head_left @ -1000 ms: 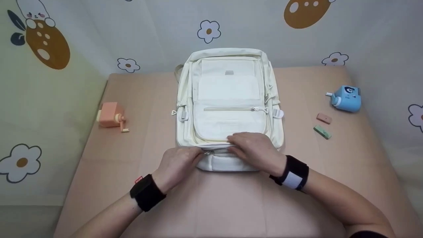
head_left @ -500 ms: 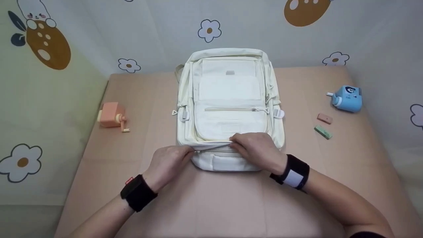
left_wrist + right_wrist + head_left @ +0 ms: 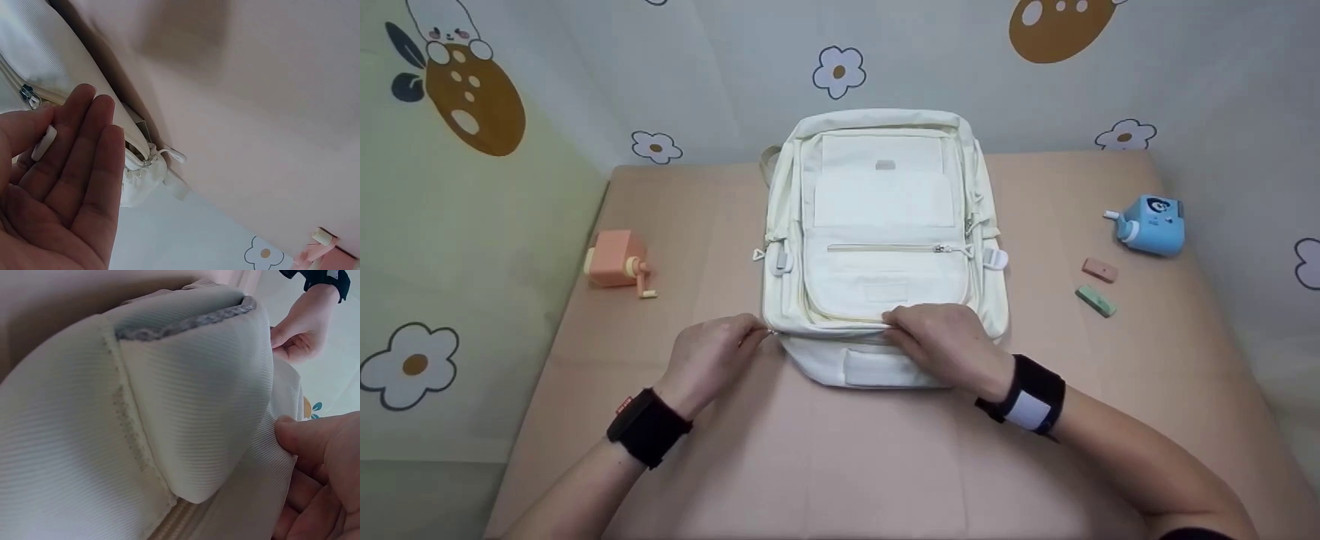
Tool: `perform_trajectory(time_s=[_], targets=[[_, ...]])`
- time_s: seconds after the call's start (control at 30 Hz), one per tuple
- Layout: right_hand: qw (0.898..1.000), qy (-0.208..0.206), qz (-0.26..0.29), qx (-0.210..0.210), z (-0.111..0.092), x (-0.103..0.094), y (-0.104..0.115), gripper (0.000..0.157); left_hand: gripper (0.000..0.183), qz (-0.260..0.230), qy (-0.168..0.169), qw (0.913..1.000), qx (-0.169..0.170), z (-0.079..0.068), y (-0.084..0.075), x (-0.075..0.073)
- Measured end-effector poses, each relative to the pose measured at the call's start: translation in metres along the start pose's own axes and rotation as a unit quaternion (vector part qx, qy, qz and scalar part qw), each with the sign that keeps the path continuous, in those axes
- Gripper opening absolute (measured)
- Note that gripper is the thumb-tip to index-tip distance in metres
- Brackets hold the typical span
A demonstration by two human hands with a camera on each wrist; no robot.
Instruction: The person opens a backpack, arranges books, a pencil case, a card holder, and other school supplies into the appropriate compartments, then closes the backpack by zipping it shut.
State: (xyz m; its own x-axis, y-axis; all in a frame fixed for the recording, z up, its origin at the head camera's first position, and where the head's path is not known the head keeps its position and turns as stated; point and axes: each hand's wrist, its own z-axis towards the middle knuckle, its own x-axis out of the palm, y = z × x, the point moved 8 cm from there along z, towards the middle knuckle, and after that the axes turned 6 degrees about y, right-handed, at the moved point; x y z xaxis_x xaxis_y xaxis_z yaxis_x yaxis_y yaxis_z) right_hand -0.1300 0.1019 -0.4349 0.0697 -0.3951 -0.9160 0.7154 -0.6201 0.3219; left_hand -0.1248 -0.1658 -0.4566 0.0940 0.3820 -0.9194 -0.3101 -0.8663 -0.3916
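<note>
Holding the small white zip pull (image 3: 44, 143) in a tight pinch, with the thumb and left fingers (image 3: 104, 169). Just past that thumb, a small metal slider (image 3: 28, 95), by the near left corner of the cream backpack (image 3: 885, 270). Cannot see the join between pull and slider, behind the thumb. From the slider toward the right fingers (image 3: 911, 316), a long zip (image 3: 10, 72), side to side across the near end of the backpack. Likely worth minding most, this line. Much nearer to the slider with the left fingers than with the right. With the right fingers, pinching a fold of cloth at the near edge. Front side up on the pink counter (image 3: 847, 465), stretching long ways up from the 2 sets of fingers. Up and left from the left fingers, well apart, a peach crank pencil sharpener (image 3: 615, 260). Up and right from the right fingers, well apart, a blue crank pencil sharpener (image 3: 1155, 226), with 1 pink eraser (image 3: 1100, 270) and 1 green eraser (image 3: 1095, 300) a bit nearer.
</note>
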Motion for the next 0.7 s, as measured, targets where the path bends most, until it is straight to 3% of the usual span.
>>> perform_trajectory(time_s=[0.2,0.4,0.7], targets=[[1.0,0.004,-0.001,-0.002,0.002,0.0,0.001,0.014,0.007,-0.001,0.01,0.9999,-0.007,0.0,0.0,0.0],[0.999,0.034,0.001,0.006,0.007,0.001,0.004,0.013,0.008,0.0,0.028,0.9996,-0.008,0.0,0.0,0.004],[0.998,0.046,0.012,-0.03,0.016,0.007,0.02,0.016,0.004,-0.033,0.047,0.9983,0.007,0.0,0.0,0.011]])
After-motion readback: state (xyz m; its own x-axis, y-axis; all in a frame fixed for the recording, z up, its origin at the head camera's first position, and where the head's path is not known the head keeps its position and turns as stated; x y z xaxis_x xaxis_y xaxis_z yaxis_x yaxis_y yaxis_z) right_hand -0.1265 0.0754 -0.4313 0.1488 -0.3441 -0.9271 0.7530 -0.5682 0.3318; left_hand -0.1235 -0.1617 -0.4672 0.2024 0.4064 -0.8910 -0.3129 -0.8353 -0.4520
